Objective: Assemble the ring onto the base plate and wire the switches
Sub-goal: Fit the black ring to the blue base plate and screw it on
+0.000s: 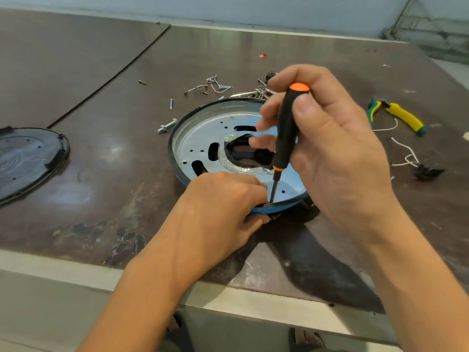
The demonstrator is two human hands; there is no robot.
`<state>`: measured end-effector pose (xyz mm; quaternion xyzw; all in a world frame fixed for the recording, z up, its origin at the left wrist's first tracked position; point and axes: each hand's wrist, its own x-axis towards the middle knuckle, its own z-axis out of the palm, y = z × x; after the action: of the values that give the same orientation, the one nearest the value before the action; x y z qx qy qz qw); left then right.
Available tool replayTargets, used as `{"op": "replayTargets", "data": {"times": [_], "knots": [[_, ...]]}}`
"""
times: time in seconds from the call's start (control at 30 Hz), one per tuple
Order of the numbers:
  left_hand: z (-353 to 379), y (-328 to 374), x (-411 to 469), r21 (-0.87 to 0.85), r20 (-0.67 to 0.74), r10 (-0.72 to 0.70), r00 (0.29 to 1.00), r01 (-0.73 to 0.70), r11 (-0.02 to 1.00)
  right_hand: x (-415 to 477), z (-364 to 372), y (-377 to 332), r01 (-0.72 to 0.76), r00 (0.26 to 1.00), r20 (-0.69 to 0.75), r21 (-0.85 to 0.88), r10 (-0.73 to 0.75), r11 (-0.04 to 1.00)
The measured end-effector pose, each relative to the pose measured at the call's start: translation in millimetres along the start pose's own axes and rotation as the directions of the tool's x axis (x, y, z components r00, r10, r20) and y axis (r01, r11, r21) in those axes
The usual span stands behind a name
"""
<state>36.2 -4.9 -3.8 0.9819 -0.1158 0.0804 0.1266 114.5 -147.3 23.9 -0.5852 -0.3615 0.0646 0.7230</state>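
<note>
At mid-table the plate (pixel 203 138) lay flat, ring (pixel 170 148) round its rim. Left hand (pixel 218 207) pinched the near rim; right hand (pixel 337 153) curled round an upright screwdriver (pixel 286 128). Thin, stiff, likely light and slippery: best gripped at the rim.

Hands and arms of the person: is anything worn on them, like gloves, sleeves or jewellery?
No. The left hand and right hand are bare: no gloves, rings or watch in view. The left forearm and right forearm are bare too; no sleeve shows before the picture's edge.
</note>
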Motion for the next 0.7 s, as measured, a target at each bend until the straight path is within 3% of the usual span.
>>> {"op": "replayTargets", "data": {"times": [0.13, 0.4, 0.6, 0.7], "knots": [[1.0, -1.3, 0.2, -0.002, -0.015, 0.015, 1.0, -0.015, 1.0, -3.5, 0.6, -1.3, 0.086, 0.992, -0.091, -0.021, -0.088, 0.996], [2.0, -2.1, 0.6, 0.01, -0.028, 0.021, 0.999, -0.021, 1.0, 1.7, 1.2, -6.6, -0.066, 0.998, 0.019, 0.177, 0.064, 0.982], [2.4, -2.9, 0.2, -0.003, -0.032, 0.024, 0.999, -0.024, 1.0, -4.2, -1.4, -6.0, 0.077, 0.989, -0.136, 0.089, -0.064, 0.993], [2.0, -2.2, 0.5, 0.0, -0.031, 0.022, 0.999, -0.022, 1.0, -2.5, -0.7, -7.3, 0.063, 0.989, -0.142, 0.075, -0.052, 0.995]]}}
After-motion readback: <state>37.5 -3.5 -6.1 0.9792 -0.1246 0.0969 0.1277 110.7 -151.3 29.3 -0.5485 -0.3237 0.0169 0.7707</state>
